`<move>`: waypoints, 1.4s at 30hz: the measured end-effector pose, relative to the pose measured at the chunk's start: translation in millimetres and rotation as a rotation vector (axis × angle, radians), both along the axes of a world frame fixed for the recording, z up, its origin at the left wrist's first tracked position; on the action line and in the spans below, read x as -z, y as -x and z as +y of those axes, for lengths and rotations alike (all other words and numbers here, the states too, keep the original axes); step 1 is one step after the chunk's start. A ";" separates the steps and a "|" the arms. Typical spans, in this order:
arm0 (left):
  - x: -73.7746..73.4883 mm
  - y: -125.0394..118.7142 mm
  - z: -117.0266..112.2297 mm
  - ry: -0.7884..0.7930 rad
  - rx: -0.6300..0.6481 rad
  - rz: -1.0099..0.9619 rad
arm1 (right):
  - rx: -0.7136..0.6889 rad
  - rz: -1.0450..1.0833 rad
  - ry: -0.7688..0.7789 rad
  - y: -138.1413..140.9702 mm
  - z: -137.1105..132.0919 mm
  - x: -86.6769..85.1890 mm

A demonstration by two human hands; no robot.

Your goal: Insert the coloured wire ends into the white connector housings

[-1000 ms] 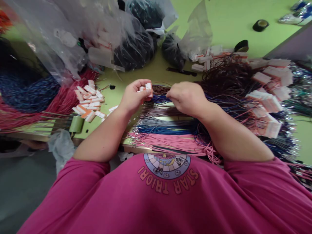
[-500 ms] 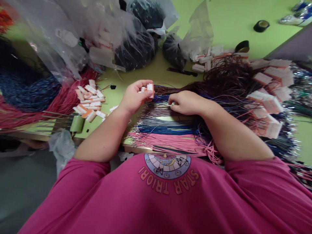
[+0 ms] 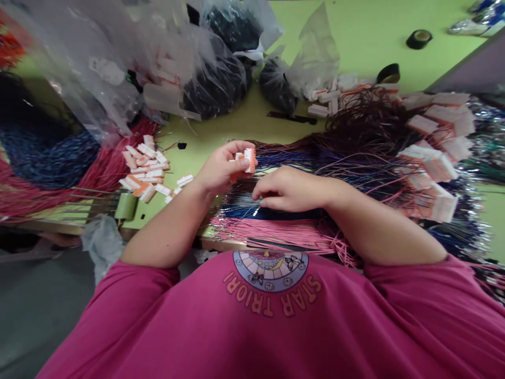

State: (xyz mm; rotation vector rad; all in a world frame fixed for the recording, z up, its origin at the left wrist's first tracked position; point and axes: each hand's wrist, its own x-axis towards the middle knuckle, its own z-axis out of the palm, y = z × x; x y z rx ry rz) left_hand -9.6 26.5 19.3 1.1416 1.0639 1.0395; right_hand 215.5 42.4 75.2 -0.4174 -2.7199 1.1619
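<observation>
My left hand (image 3: 224, 168) is closed around a few small white-and-orange connector housings (image 3: 249, 160), which stick out between thumb and fingers above the wire bundles. My right hand (image 3: 290, 188) hovers low over the wires, palm down, with thumb and fingertips pinched together. At those fingertips shows the bright metal tip of a wire (image 3: 255, 212); the rest of that wire is hidden by the hand. Beneath lie rows of cut wires: grey and blue wires (image 3: 236, 205), then pink wires (image 3: 268, 229) nearest my body. Their crimped ends point left.
Loose connector housings (image 3: 145, 167) lie left of my left hand, near a green cylinder (image 3: 126, 206) and thin metal rods. Wired connectors (image 3: 428, 163) are piled at the right. Plastic bags (image 3: 216, 73) and black tape rolls (image 3: 418, 39) stand at the back.
My right hand has moved left and toward my body, from the brown and blue wires to the grey and blue ones. My left hand has shifted slightly right and nearer, still holding the connector housings.
</observation>
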 end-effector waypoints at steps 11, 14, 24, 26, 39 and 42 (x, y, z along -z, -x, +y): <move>-0.3 -3.6 -2.6 0.053 0.016 -0.128 | 0.546 0.061 -0.282 2.0 11.8 15.2; 1.6 -2.1 -1.7 0.018 0.021 -0.079 | 0.531 0.036 -0.349 3.9 9.5 18.1; 1.6 -5.9 -3.0 0.034 -0.010 -0.098 | 0.599 -0.211 -0.432 9.5 3.2 12.9; 1.9 -7.3 -3.5 0.023 -0.028 -0.098 | 0.584 -0.270 -0.427 11.3 2.2 11.0; 9.6 -3.3 -2.1 -0.079 -0.048 0.086 | 0.590 -0.176 -0.243 11.4 11.2 12.3; 11.7 -4.5 -3.4 -0.107 -0.045 0.112 | 0.612 -0.155 -0.254 12.4 10.9 16.2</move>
